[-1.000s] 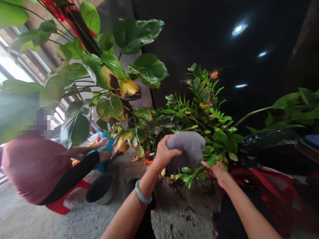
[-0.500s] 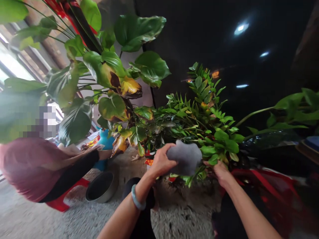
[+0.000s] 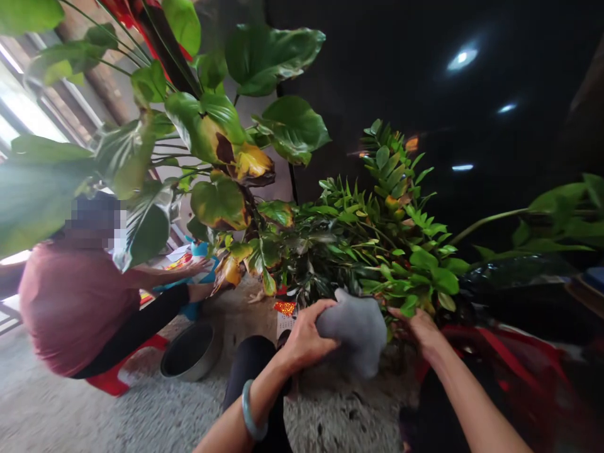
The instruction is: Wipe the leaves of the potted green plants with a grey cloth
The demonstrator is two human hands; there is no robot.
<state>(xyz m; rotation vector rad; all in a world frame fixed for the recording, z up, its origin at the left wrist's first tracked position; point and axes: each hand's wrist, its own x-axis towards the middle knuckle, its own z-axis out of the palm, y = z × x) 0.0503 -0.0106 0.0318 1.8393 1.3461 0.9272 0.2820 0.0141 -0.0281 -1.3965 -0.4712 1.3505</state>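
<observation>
My left hand [image 3: 309,336] is closed on a grey cloth [image 3: 356,333], with the thumb and fingers pinching its left side and the rest hanging down. My right hand [image 3: 419,327] is just right of the cloth, low at the front of a green leafy plant [image 3: 391,251]. Its fingers are pinched at the lower leaves; a leaf [image 3: 409,306] covers part of the fingertips, and what they grip, probably a stem, is hidden. A pale bangle [image 3: 252,412] circles my left wrist.
Left, a person in a pink shirt [image 3: 85,302] sits on a red stool [image 3: 111,380]. A dark basin [image 3: 189,355] stands on the floor between us. A large-leaved plant [image 3: 219,201] spreads above. Red plastic [image 3: 514,358] lies at right; a dark glossy panel [image 3: 401,69] rises behind.
The cloth and my left hand have moved a little down, away from the leaves. My right hand stays by the plant. The person at left now sits more upright, an arm stretched forward.
</observation>
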